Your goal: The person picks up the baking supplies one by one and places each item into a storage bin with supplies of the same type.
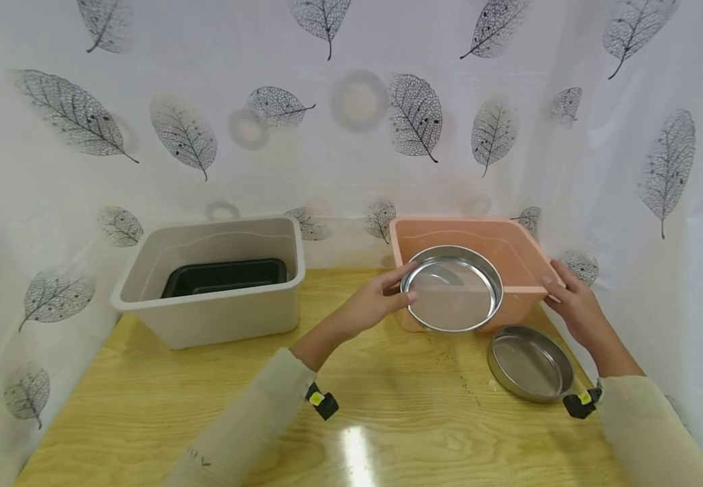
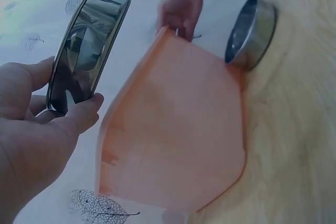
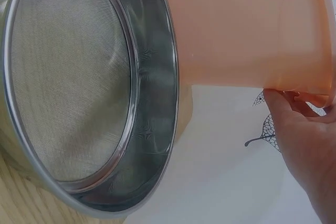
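Note:
My left hand point(image 1: 366, 308) pinches the side of a round metal sieve point(image 1: 453, 294), thumb on one side and fingers on the other. Its fine mesh lets the pink plastic bin point(image 1: 524, 257) behind show through. In the left wrist view the sieve point(image 2: 86, 45) is raised and tilted on edge. At the bin's right end, my right hand point(image 1: 576, 311) grips the rim; in the right wrist view thumb and fingers point(image 3: 307, 108) lie around that edge. A second round sieve point(image 1: 530, 365) rests on the table in front of the bin, mesh point(image 3: 71, 77) facing up.
A beige bin point(image 1: 229, 318) stands at the left back of the wooden table point(image 1: 388, 419), with a black tray point(image 1: 226, 274) inside. Behind both bins hangs a white curtain point(image 1: 339, 182) printed with leaves, which also closes off the sides.

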The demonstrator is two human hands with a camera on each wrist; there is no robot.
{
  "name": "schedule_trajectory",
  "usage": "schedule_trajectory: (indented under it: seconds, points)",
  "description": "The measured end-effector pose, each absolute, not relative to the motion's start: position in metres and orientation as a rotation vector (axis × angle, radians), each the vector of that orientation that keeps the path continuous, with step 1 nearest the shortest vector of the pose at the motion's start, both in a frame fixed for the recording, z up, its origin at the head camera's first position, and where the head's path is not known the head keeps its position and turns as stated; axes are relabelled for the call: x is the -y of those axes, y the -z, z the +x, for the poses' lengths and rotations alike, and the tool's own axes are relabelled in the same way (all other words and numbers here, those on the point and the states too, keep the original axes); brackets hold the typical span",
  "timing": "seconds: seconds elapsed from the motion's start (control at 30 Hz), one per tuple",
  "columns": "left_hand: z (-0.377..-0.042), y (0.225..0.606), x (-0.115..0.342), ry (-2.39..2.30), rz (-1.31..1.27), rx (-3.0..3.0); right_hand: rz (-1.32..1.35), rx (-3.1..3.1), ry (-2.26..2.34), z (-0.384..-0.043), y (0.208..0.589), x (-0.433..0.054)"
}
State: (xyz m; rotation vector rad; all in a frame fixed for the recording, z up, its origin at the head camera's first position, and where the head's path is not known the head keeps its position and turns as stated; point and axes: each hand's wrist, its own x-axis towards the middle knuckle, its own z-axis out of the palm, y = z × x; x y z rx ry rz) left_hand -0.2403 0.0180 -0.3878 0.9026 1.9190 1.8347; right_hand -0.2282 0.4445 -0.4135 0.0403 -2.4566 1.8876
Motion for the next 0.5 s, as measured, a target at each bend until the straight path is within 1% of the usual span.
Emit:
schedule_trajectory:
  seconds: [0.17,0.5]
  points:
    - [-0.262,0.381,-0.026,-1.874,0.93,-1.909,0.031,2.455,-1.896,-0.228,0.414,-0.445]
    - [-0.3,0.371,-0.044,-1.913,0.866,-1.953,0.032,2.404,-1.943,-0.228,0.413,-0.443]
